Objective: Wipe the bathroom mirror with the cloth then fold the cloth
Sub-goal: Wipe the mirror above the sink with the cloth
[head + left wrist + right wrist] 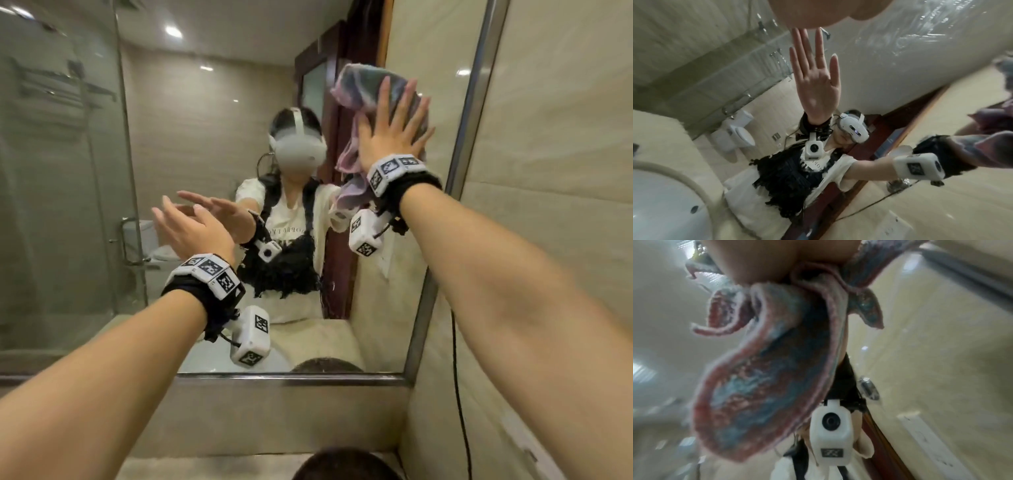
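Cloth [368, 90]: flat on mirror [212, 137], upper right, tail hanging down | right hand [390, 132]: your fingers spread, pressing it | left hand [191, 229]: open, empty, lower left, well apart, nearer unwiped glass.

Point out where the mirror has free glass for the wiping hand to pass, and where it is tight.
Free glass lies between the left hand and the right hand, and from there down to the mirror's bottom frame. It is tight top right: the cloth under the right hand sits near the mirror's right frame.
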Demonstrator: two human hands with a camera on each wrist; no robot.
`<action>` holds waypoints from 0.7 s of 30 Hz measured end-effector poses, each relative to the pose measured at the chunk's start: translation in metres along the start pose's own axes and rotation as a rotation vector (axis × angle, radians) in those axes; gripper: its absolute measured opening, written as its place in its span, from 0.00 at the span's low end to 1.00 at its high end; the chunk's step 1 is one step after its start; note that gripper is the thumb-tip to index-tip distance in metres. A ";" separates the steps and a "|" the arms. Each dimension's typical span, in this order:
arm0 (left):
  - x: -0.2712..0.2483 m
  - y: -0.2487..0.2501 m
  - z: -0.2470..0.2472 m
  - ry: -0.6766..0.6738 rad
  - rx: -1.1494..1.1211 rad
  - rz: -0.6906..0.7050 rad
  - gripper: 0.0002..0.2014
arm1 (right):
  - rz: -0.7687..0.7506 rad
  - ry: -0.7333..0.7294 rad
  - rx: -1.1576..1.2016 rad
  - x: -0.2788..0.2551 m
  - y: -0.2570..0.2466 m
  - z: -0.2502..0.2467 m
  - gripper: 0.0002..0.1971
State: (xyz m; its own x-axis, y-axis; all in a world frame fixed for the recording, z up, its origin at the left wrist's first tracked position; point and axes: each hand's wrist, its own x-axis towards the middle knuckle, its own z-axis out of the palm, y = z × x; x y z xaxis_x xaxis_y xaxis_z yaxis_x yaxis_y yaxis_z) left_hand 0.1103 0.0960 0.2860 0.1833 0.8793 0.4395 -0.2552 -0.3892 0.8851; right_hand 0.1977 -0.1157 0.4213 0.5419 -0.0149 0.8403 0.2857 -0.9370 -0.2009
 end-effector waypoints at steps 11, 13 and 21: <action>-0.002 0.030 0.013 -0.044 -0.051 0.098 0.25 | 0.014 0.027 -0.036 0.025 -0.025 -0.023 0.38; 0.010 0.038 0.016 -0.023 -0.064 0.114 0.25 | -0.280 -0.041 -0.103 0.030 -0.061 -0.025 0.35; 0.058 0.086 0.032 0.117 -0.165 0.059 0.24 | -0.399 -0.020 -0.124 0.058 -0.080 -0.033 0.33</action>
State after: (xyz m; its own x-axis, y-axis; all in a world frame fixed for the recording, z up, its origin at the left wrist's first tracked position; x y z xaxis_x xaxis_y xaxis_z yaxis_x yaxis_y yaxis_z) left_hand 0.1293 0.1043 0.3928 0.0539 0.8860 0.4605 -0.4164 -0.3992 0.8169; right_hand 0.1803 -0.0529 0.5025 0.4239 0.3636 0.8295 0.3797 -0.9028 0.2017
